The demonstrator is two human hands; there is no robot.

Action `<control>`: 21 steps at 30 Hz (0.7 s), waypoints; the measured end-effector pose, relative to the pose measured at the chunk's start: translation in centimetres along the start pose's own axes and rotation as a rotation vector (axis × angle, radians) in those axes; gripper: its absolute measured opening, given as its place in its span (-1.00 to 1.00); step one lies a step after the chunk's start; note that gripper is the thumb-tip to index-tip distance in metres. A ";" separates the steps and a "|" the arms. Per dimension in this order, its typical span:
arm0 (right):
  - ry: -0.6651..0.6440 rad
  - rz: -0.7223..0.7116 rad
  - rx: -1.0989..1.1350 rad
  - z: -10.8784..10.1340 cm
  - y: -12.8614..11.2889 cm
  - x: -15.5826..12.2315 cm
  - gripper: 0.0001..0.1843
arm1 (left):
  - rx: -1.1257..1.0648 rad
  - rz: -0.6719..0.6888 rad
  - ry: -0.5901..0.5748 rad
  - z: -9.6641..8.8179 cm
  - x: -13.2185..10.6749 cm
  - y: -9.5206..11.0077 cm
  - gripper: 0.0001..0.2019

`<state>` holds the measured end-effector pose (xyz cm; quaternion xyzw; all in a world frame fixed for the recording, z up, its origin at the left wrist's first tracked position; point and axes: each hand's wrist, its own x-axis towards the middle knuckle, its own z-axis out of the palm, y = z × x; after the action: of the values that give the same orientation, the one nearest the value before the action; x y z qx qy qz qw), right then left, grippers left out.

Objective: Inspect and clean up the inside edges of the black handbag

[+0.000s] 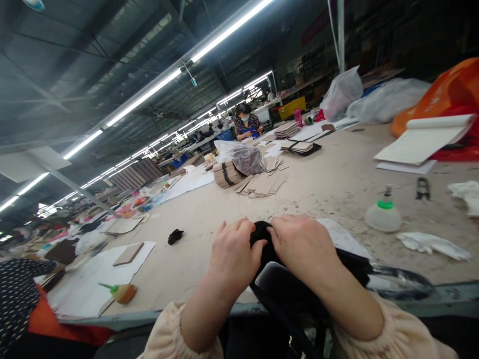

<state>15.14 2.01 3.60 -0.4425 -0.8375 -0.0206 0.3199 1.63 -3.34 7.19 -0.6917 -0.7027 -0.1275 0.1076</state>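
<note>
My left hand (234, 254) and my right hand (303, 247) are side by side at the near edge of the long worktable (337, 184). Both are curled, fingers closed on a black piece of material (262, 234) that shows between them. The black piece runs down under my wrists toward my lap, where more dark material (288, 294) lies. Its shape is mostly hidden by my hands. A small black scrap (175, 236) lies on the table to the left of my left hand.
A squat white bottle with a green cap (383, 215) stands right of my hands, white rags (430, 243) beside it. An orange-tipped bottle (121, 292) lies on white paper at left. Stacks of brown cut pieces (254, 182) sit mid-table. A person (247, 122) works at the far end.
</note>
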 end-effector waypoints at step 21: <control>-0.034 -0.034 -0.069 1.7 -0.6 0.8 -0.82 | 0.011 -0.106 0.047 2.4 1.1 -2.3 -0.84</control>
<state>13.52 2.76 2.85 -0.4393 -0.8490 -0.0474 0.2897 -0.64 -1.50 5.21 -0.6498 -0.7362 -0.1455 0.1209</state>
